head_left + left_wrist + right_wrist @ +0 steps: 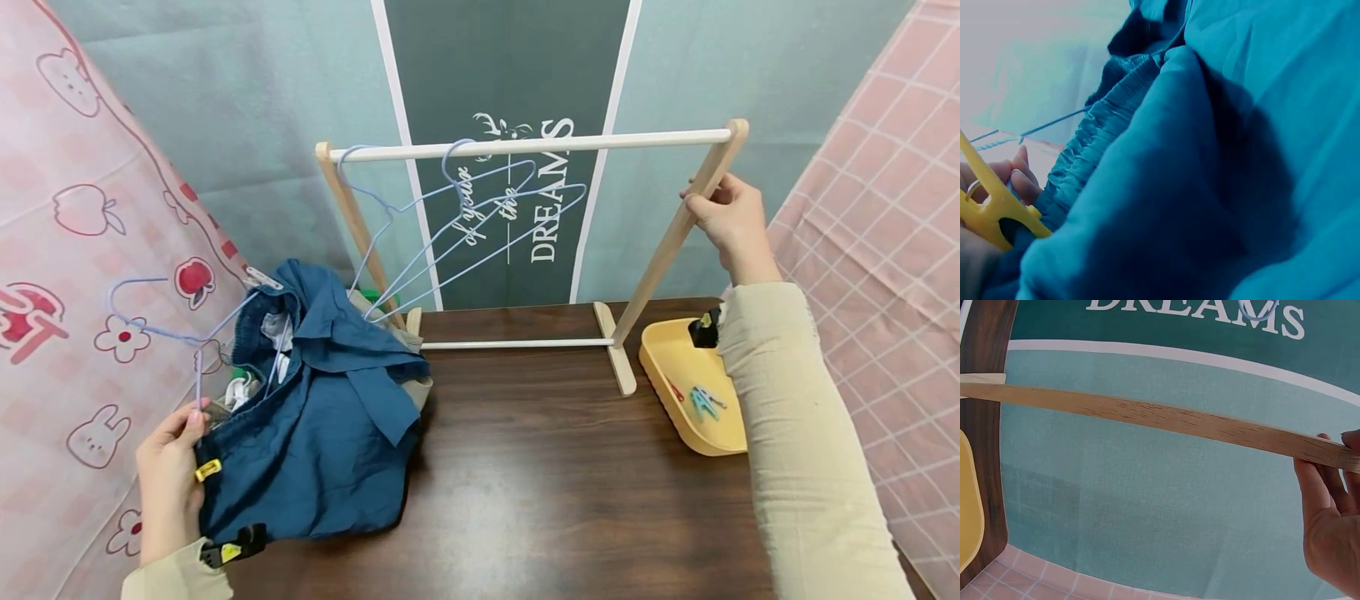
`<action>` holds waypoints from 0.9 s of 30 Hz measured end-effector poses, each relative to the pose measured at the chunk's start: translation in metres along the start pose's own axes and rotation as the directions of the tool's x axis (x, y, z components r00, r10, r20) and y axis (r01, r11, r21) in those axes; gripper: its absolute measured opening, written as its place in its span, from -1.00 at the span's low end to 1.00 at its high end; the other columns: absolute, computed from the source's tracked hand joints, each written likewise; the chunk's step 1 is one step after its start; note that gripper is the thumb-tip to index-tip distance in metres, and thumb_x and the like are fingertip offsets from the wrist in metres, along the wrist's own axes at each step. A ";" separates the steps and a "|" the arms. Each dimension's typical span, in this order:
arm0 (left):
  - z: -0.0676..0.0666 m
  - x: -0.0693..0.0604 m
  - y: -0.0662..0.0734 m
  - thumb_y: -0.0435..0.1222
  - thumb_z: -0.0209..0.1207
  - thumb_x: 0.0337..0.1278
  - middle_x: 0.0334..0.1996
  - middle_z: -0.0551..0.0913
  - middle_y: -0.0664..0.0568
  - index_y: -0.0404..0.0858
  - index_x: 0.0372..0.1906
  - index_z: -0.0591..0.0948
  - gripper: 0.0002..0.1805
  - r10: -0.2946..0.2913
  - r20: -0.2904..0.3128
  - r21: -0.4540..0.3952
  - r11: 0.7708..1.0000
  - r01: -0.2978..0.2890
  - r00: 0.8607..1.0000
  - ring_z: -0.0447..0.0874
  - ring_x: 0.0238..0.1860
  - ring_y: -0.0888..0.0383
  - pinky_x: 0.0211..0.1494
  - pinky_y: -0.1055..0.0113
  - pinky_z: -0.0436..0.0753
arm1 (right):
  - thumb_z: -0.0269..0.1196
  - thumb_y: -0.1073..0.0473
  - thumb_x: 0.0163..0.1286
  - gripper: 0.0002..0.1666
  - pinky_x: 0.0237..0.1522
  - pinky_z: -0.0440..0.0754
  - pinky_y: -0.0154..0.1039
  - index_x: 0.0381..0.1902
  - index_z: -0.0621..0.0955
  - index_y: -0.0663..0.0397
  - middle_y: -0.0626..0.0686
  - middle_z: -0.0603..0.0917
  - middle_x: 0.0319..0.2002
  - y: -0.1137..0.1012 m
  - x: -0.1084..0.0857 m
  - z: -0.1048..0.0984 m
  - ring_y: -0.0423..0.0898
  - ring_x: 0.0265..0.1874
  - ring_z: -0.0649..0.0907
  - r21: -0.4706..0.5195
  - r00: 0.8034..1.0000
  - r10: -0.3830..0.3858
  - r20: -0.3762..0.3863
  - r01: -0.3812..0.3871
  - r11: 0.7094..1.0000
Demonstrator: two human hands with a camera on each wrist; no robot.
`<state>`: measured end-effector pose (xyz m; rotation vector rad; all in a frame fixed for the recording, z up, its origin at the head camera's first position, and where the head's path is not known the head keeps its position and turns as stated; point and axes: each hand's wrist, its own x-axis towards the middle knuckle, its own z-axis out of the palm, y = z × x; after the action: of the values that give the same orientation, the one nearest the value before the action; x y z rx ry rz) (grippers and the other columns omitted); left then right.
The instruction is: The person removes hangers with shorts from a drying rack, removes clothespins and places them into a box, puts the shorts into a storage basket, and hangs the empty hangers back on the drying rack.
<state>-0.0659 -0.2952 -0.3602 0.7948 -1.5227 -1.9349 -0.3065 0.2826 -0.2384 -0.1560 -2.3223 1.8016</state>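
Lower left, your left hand (169, 455) pinches a blue wire hanger (199, 340), round white rod (577, 142) up-right, right hand (732, 218) gripping the pale wooden post (669, 248).

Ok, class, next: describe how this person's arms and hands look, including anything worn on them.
The left hand and right hand are gloveless. The left sleeve and right sleeve are plain beige, the right one visibly creased. Near each cuff sits a small black device, left and right, marked with yellow. I can't read any lettering.
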 end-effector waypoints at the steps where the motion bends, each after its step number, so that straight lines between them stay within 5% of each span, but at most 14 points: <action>1: 0.001 0.001 -0.001 -0.44 0.06 0.27 -0.65 0.58 0.25 -0.06 -0.53 0.71 -0.65 -0.008 -0.001 0.026 1.000 0.008 1.000 0.44 -0.44 0.31 -0.29 0.60 0.37 | 0.10 0.20 0.36 -0.67 0.37 0.34 -0.11 0.07 0.54 -0.15 -0.39 0.57 -0.33 0.000 0.000 0.000 -0.21 0.08 0.53 -0.003 1.000 -0.001 -0.001 0.001 1.000; 7: 0.004 0.008 0.001 -0.37 0.05 0.30 -0.61 0.59 0.38 0.08 -0.58 0.67 -0.61 -0.087 -0.002 0.126 0.988 0.086 0.996 0.38 -0.34 0.37 -0.22 0.61 0.30 | 0.10 0.20 0.37 -0.68 0.38 0.32 -0.07 0.06 0.54 -0.16 -0.38 0.56 -0.31 0.001 0.000 0.000 -0.20 0.08 0.53 -0.005 1.000 -0.002 -0.003 0.002 1.000; 10: 0.007 0.010 0.003 -0.38 0.04 0.30 -0.59 0.60 0.39 0.05 -0.56 0.67 -0.62 -0.077 -0.007 0.095 0.992 0.077 0.997 0.39 -0.34 0.38 -0.22 0.62 0.30 | 0.10 0.20 0.37 -0.68 0.38 0.32 -0.08 0.06 0.54 -0.15 -0.38 0.56 -0.32 0.001 0.000 0.000 -0.20 0.09 0.52 -0.002 1.000 -0.003 -0.004 0.003 1.000; 16: 0.016 0.012 0.008 -0.49 0.06 0.24 -0.62 0.65 0.28 -0.12 -0.53 0.71 -0.66 0.092 -0.039 -0.089 0.992 -0.095 0.995 0.47 -0.48 0.35 -0.33 0.65 0.41 | 0.11 0.20 0.36 -0.69 0.34 0.37 -0.16 0.04 0.54 -0.17 -0.39 0.57 -0.34 0.000 0.000 0.001 -0.22 0.05 0.53 -0.003 1.000 -0.012 -0.004 0.012 1.000; 27: 0.033 0.017 0.029 -0.54 0.09 0.19 -0.51 0.69 0.16 -0.23 -0.46 0.70 -0.74 0.329 -0.163 -0.235 0.903 -0.361 0.930 0.43 -0.41 0.25 -0.31 0.61 0.42 | 0.10 0.19 0.37 -0.70 0.23 0.43 -0.23 0.04 0.53 -0.18 -0.40 0.57 -0.33 0.001 0.000 0.001 -0.27 0.00 0.54 -0.011 1.000 -0.024 0.000 0.024 1.000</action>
<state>-0.0995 -0.2922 -0.3273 0.4764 -1.2088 -1.7393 -0.3072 0.2816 -0.2398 -0.1296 -2.3245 1.7774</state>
